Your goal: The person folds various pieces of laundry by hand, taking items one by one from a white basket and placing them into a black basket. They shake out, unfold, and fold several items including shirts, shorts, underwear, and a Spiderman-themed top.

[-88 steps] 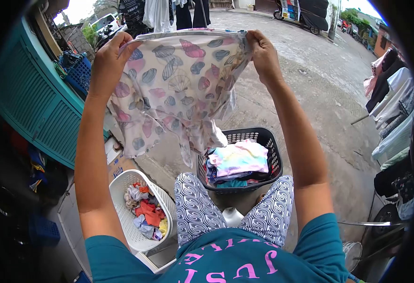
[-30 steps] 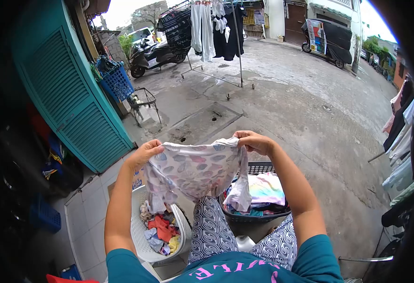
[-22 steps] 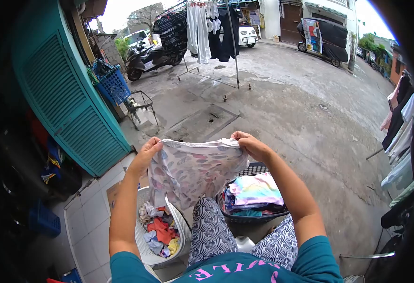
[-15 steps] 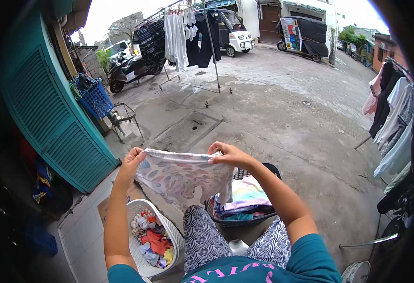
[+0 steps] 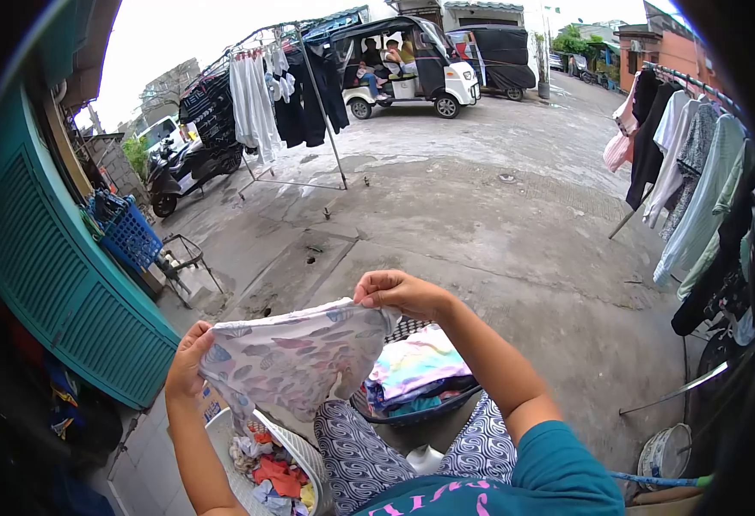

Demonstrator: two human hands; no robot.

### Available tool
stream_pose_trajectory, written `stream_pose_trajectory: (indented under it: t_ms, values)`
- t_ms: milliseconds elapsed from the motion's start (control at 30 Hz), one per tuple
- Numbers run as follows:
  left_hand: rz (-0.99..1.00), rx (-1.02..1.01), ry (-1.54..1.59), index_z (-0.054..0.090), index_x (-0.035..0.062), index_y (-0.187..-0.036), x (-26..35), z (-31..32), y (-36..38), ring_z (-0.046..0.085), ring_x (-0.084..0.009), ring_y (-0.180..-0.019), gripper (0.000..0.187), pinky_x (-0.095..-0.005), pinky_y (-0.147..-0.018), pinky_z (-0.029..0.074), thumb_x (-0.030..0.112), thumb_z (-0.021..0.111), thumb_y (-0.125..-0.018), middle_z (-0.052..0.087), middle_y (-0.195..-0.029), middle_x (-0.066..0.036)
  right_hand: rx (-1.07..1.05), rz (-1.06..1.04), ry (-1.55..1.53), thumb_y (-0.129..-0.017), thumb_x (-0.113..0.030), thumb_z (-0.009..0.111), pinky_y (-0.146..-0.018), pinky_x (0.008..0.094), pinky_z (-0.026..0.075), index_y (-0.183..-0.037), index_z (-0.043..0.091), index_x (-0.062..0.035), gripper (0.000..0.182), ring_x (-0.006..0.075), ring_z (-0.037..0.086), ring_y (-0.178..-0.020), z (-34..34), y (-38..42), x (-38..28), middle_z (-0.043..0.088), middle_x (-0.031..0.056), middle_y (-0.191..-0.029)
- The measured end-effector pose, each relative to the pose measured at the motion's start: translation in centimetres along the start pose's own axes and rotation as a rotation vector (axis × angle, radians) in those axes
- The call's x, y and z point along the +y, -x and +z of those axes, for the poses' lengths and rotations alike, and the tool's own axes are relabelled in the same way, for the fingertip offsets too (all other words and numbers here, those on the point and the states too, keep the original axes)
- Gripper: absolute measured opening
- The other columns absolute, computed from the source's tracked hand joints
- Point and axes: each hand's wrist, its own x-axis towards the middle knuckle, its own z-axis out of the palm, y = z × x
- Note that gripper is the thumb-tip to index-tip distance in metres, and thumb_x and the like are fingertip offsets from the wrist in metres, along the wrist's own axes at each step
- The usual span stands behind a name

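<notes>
Pale shorts (image 5: 296, 353) with a feather-like print hang stretched by the waistband in front of me. My left hand (image 5: 190, 359) is closed on one end of the band, and my right hand (image 5: 402, 293) pinches the other end, slightly higher. Below my left forearm stands a white plastic basket (image 5: 298, 451) with crumpled red, yellow and pale clothes (image 5: 274, 473) in it. Beyond my knees sits a dark basket (image 5: 429, 416) holding a stack of folded clothes, a pastel tie-dye piece (image 5: 420, 361) on top. The shorts partly cover both baskets.
A teal louvred door (image 5: 68, 267) is at left, near a blue basket (image 5: 132, 234) on a metal stand. Clothes hang on a rack (image 5: 322, 95) ahead and on another rail (image 5: 696, 82) at right. A three-wheeler (image 5: 433, 69) carries people on the road. A white bucket (image 5: 663, 451) stands lower right.
My view has turned right. The shorts are spread wider and flatter between my hands, still held at both ends. The three-wheeler has come out from behind the hanging clothes, showing people inside.
</notes>
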Motion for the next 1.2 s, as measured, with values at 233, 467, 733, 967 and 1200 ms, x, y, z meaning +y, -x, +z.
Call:
stream_pose_trajectory:
  t_ms: [233,467,733,967,1200]
  values:
    - [-0.070,0.082,0.057,0.046,0.0076,-0.094,-3.2,8.4,-4.1,0.052,-0.0074,-0.077,0.011,-0.0234,-0.070,0.044,0.017,0.046,-0.090,0.054,-0.086,-0.001,0.067,0.051,0.030,-0.081,-0.007,0.040,-0.070,0.0235,0.045,-0.103,0.057,-0.0021,0.028,0.0096,0.050,-0.087,4.4,-3.3,0.1,0.054,0.0030,-0.102]
    - [0.099,-0.016,-0.073,0.048,0.0060,-0.096,-2.2,13.2,-4.7,0.046,-0.0059,-0.084,0.014,-0.0207,-0.075,0.037,0.018,0.042,-0.091,0.050,-0.090,0.000,0.279,-0.377,0.813,-0.070,-0.003,0.062,-0.076,0.0319,0.047,-0.101,0.051,-0.0060,0.033,0.0168,0.051,-0.092,7.3,-3.2,-1.5,0.051,0.0069,-0.098]
    - [0.247,-0.216,-0.145,0.051,0.0002,-0.107,2.5,15.0,-5.7,0.048,-0.0040,-0.085,0.021,-0.0174,-0.076,0.038,0.011,0.048,-0.089,0.054,-0.091,0.000,0.216,-0.352,0.419,-0.080,-0.010,0.060,-0.064,0.0203,0.040,-0.094,0.052,-0.0004,0.019,0.0038,0.045,-0.074,4.4,-4.8,-3.6,0.053,-0.0015,-0.080]
    - [0.543,-0.178,-0.352,0.030,0.0094,-0.110,0.7,13.7,-5.4,0.046,-0.0127,-0.098,0.045,-0.0243,-0.076,0.046,-0.010,0.053,-0.075,0.042,-0.107,-0.006,0.456,-0.552,1.110,-0.078,-0.022,0.060,-0.062,0.0295,0.046,-0.096,0.056,-0.0052,0.025,0.0170,0.058,-0.067,4.9,-5.6,-6.9,0.060,0.0135,-0.075]
    - [0.916,0.055,-0.584,0.042,0.0061,-0.091,1.3,11.8,-6.0,0.054,-0.0151,-0.090,0.023,-0.0254,-0.061,0.048,-0.005,0.056,-0.076,0.050,-0.102,-0.008,0.545,-0.643,1.701,-0.075,-0.031,0.061,-0.058,0.0387,0.046,-0.092,0.055,-0.0091,0.028,0.0329,0.059,-0.067,6.4,-4.9,-12.0,0.061,0.0111,-0.073]
